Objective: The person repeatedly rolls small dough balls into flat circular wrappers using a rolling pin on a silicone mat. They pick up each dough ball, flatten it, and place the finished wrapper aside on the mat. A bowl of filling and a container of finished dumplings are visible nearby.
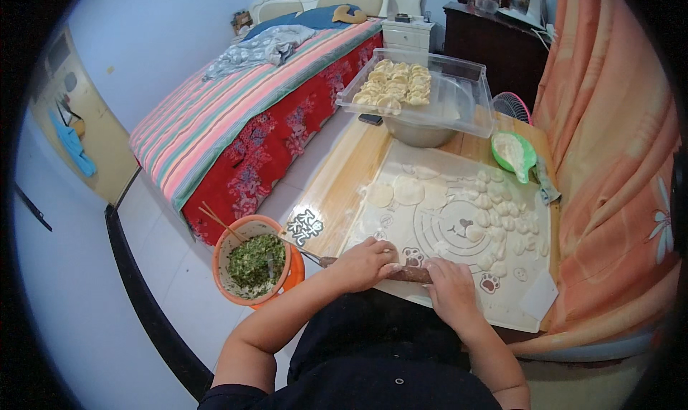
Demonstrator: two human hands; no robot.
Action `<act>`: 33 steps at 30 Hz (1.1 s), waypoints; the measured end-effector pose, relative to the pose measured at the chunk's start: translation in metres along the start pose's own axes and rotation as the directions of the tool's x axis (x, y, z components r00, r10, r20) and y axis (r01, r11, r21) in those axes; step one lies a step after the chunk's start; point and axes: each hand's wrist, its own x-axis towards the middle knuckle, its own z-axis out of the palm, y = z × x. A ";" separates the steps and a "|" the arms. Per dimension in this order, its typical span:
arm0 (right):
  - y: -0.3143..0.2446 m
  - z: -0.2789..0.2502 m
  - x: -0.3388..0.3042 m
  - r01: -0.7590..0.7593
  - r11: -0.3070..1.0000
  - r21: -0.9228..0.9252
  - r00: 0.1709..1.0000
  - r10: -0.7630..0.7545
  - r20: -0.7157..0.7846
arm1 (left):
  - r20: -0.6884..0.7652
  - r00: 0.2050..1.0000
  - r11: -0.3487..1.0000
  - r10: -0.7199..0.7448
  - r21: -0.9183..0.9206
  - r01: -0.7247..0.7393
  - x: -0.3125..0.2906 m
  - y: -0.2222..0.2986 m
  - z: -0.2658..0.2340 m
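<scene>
A dark brown rolling pin (411,274) lies across the near edge of a pale, printed kneading mat (390,227). My left hand (367,264) is closed over its left part and my right hand (453,287) over its right end. Any dough under the pin is hidden from me. Round flat dough wrappers (408,191) rest on the mat's far left part. Several small floury dough pieces (502,211) are scattered over its right side, beyond my right hand.
At my left stands an orange-rimmed bowl (220,270) of green chopped filling (252,264), with chopsticks (223,222). A clear tray (459,72) of dumplings (394,85) sits on a metal basin (419,133). A green scoop (527,168) holds flour. An orange curtain (609,195) borders the table's right.
</scene>
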 end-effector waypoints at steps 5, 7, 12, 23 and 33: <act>0.021 0.029 0.010 -0.071 0.995 -0.066 0.997 0.073 0.025 | -0.225 0.966 0.986 -0.129 0.075 0.149 -0.017 -0.006 -0.003; 0.029 0.040 0.033 -0.106 0.988 -0.114 0.994 0.106 -0.006 | -0.382 0.917 0.946 -0.116 0.240 0.220 -0.015 -0.030 0.006; 0.027 0.044 0.055 -0.115 0.977 -0.182 0.992 0.122 0.025 | -0.425 0.877 0.905 -0.222 0.244 0.348 -0.026 -0.032 0.008; 0.037 0.051 0.084 -0.158 0.980 -0.124 0.987 0.156 -0.026 | -0.530 0.791 0.857 -0.305 0.209 0.470 -0.015 -0.036 0.012; 0.014 0.018 -0.010 0.048 0.999 0.017 0.999 -0.048 0.014 | -0.311 0.933 0.960 -0.181 0.150 0.236 -0.088 0.018 0.032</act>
